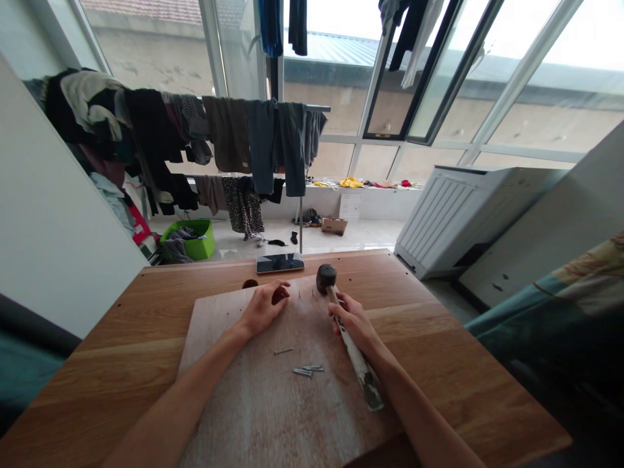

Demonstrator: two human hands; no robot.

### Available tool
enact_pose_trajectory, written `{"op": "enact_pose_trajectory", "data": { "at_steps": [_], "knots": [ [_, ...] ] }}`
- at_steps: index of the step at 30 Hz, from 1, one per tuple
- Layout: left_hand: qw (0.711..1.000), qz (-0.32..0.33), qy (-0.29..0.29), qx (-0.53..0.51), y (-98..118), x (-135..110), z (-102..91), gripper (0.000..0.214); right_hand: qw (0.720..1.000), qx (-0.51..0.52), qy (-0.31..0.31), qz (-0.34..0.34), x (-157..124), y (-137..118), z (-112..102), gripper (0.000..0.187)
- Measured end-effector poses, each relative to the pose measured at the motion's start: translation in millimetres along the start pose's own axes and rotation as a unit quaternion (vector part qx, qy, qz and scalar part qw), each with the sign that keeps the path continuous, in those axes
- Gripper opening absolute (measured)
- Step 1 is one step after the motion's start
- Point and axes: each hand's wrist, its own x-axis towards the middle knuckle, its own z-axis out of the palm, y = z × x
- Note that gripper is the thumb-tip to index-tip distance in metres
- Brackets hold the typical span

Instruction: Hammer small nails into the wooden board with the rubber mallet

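Wood board [273, 403]: pale and scuffed, flat on the tabletop [439, 312] right in front of you. Both your hands are over its far half.
Right hand [353, 322]: clamped round the mallet [326, 276] handle, high up near the dark head. The head sits low at the board's far edge and the handle tail runs back beside your forearm.
Left hand [263, 305]: palm down on the board, fingers curled, just left of the mallet head. Can't tell if it pinches anything, because the fingertips hide it.
Loose nails [303, 371]: a few lie flat mid-board between your forearms, untouched.
Done so far: two tiny dark marks between your left fingertips and the mallet head may be nails standing in the wood. Too small to confirm.
Progress: early, by my read. A couple are in at best.
Left: the loose nails aren't in the wood yet.
Phone [280, 262]: face up on the tabletop just beyond the board, near the mallet head but not touching it.
Behind: drying rack [263, 143] hung with clothes, green basket [197, 237] on the floor.
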Motion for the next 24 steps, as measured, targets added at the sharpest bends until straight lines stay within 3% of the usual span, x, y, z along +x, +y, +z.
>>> {"op": "enact_pose_trajectory", "data": {
  "at_steps": [10, 16, 24],
  "knots": [
    [1.0, -0.013, 0.001, -0.021, -0.4, -1.1, 0.8, 0.026, 1.0, -0.004, 0.001, -0.001, -2.7, -3.3, -0.3, 0.031],
    [0.995, 0.032, -0.018, 0.093, -0.2, 0.3, -7.8, 0.026, 1.0, -0.005, -0.003, 0.006, -1.7, -3.1, -0.6, 0.033],
    [0.966, 0.13, -0.067, 0.213, 3.9, 0.0, -16.5, 0.03, 1.0, 0.005, 0.001, -0.003, 0.5, 0.9, 0.0, 0.04]
  ]
}}
